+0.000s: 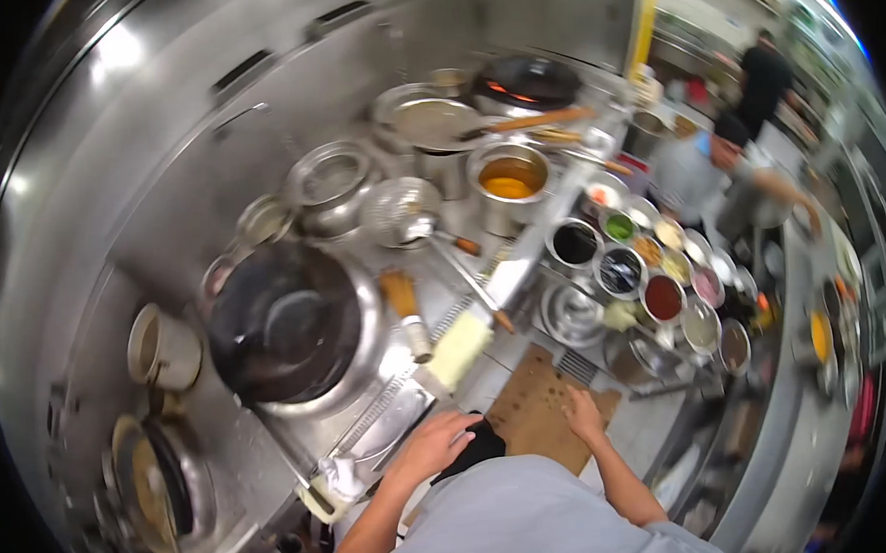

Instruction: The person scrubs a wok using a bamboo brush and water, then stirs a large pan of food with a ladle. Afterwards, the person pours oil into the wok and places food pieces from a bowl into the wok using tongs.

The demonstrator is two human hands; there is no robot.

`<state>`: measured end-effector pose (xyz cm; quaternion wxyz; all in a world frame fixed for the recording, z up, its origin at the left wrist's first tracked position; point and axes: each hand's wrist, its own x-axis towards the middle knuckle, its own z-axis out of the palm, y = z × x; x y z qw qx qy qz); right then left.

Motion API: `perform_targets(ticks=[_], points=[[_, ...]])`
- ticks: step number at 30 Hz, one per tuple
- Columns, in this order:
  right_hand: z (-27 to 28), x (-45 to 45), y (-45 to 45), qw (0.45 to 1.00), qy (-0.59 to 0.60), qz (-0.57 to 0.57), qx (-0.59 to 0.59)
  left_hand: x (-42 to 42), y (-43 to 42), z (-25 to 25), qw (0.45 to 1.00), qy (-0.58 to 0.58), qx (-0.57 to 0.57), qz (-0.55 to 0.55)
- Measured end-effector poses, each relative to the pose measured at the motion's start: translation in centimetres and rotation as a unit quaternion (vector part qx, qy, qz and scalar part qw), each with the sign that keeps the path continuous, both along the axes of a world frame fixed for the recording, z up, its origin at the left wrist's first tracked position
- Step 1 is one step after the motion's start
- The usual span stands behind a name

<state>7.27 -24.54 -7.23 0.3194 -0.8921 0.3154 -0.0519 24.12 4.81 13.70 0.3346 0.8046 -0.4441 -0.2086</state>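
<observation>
Head view, looking down over a steel worktop [238, 465] and two bare hands. The left hand [438, 445] is palm down, its fingers extended and slightly parted, with no object visible in its grasp. The right hand [583, 416], its fingers loosely bent and a little blurred, likewise shows nothing held; it is above a brown cardboard sheet [539, 397] on the floor.

Principal relation: the brush [406, 308] lies at about 12 o'clock from the left hand — the nearer of the two — with its long axis running from roughly 11:30 at the bristles to 5:30 at the handle end. The pale yellow pad [459, 352] is closer, at 12:30, its length directed from 7 to 1 o'clock. A large dark wok [287, 323] stands at 10:30, just beside the brush — a crumpled white cloth [341, 479] is near 8:30. From the right hand, the bowl of red sauce [663, 297] lies at 1 o'clock.
</observation>
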Motion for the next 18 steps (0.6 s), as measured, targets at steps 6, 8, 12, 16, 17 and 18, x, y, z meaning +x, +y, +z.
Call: perform_targets(ticks=[6,8,12,16,17,18], points=[[6.9,14.7,-2.9,0.986,-0.101,0.128,0.034,4.3,3.2,0.0,0.991,-0.017,0.019,0.132],[8.5,20.2,-3.1,0.982,-0.099,0.162,0.016,5.3,4.1,0.2,0.983,0.006,0.031,0.18],[11.7,33.0,-2.1,0.919,-0.234,0.308,-0.082,5.8,5.2,-0.5,0.971,0.003,0.046,0.235],[11.2,47.8,-1.0,0.862,-0.264,0.409,-0.14,4.8,7.0,-2.8,0.936,0.109,0.21,0.261],[10.8,51.5,-0.8,0.853,-0.263,0.426,-0.146,4.0,7.4,-3.7,0.919,0.123,0.24,0.286],[10.3,55.1,-0.4,0.851,-0.262,0.434,-0.14,3.0,7.9,-4.7,0.901,0.139,0.271,0.31]])
